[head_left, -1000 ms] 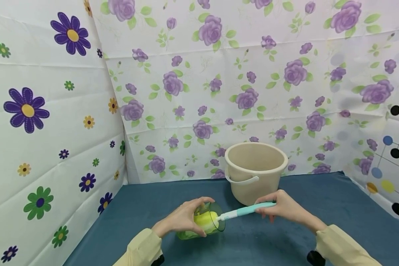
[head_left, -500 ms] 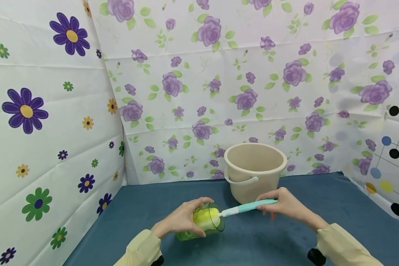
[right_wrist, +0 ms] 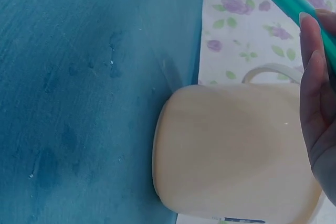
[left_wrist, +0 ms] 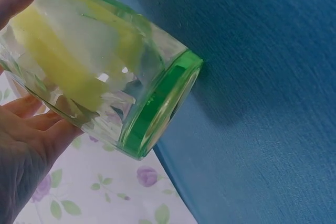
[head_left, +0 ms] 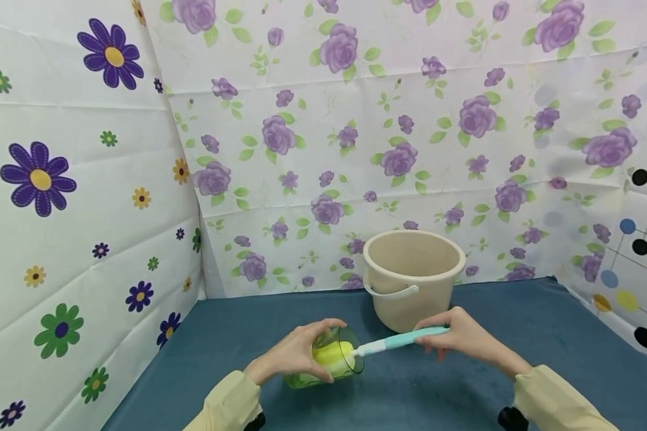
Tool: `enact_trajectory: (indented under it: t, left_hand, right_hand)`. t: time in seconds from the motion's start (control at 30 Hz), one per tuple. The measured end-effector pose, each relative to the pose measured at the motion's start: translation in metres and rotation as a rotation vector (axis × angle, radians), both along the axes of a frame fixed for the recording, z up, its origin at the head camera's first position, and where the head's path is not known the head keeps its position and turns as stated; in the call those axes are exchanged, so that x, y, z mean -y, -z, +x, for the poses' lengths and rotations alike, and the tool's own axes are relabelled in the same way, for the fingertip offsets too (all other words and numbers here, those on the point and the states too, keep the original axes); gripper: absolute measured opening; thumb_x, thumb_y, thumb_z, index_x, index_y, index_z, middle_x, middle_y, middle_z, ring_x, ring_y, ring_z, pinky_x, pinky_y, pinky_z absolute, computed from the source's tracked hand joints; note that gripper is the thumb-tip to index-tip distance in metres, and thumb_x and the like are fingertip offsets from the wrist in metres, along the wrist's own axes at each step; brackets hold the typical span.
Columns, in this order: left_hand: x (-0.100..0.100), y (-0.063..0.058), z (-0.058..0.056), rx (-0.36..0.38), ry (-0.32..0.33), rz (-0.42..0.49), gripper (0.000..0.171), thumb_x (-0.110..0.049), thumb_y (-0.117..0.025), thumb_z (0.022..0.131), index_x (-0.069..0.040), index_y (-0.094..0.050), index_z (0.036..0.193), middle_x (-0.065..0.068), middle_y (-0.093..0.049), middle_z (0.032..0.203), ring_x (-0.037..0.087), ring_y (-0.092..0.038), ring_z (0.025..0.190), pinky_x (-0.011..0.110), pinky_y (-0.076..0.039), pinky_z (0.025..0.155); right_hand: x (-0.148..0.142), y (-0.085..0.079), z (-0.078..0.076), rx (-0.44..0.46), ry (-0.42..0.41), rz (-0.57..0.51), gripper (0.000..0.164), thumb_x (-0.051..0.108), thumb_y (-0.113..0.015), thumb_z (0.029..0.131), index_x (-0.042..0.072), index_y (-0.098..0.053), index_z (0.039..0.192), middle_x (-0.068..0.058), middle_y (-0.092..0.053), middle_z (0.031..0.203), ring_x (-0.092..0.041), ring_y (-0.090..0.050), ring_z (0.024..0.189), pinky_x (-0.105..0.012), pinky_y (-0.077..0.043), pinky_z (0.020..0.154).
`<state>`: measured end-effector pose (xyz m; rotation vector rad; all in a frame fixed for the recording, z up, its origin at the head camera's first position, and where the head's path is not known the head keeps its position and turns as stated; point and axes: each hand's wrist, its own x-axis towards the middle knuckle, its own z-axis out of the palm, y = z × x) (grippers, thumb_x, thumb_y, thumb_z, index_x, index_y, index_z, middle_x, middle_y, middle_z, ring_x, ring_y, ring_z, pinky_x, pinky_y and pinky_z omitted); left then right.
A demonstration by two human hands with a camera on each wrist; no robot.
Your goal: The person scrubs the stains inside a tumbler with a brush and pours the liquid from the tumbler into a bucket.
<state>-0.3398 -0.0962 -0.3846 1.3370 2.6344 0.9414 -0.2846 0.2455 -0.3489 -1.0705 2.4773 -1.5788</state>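
Note:
My left hand (head_left: 293, 353) grips a clear green glass (head_left: 301, 381) lying tilted on its side, its mouth toward the right. In the left wrist view the thumb and fingers wrap the wall of the glass, and its thick green base (left_wrist: 160, 106) points away from the palm. A yellow and white sponge head (head_left: 334, 355) sits inside the glass. It belongs to a bottle brush with a white and turquoise handle (head_left: 404, 340), which comes out through the mouth. My right hand (head_left: 458, 330) pinches the far end of this handle between thumb and fingers.
A beige bucket (head_left: 410, 299) with a white handle stands behind the right hand, near the back edge of the table. Dark blue cloth (head_left: 237, 335) covers the table, and water drops (right_wrist: 112, 62) show on it. Floral sheets (head_left: 302, 179) hang at the back and sides.
Half a second ago the brush sat slightly nearer the glass mouth with its handle raised. Now the sponge is deeper again and the right hand slightly lower. The left hand keeps its grip.

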Motion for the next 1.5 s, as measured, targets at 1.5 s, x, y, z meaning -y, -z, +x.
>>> enact_trajectory:
  t: [1.5]
  left_hand:
    - [0.000, 0.001, 0.000, 0.027, -0.002, 0.034, 0.085, -0.039, -0.081, 0.062, -0.039, -0.035, 0.134, -0.008, -0.049, 0.115, 0.014, -0.048, 0.097, 0.035, -0.043, 0.071]
  right_hand:
    - [-0.007, -0.011, -0.002, -0.087, 0.062, 0.064, 0.019, 0.009, -0.066, 0.083, 0.000, -0.067, 0.099, -0.015, -0.063, 0.069, -0.030, -0.056, 0.047, -0.036, -0.049, 0.050]
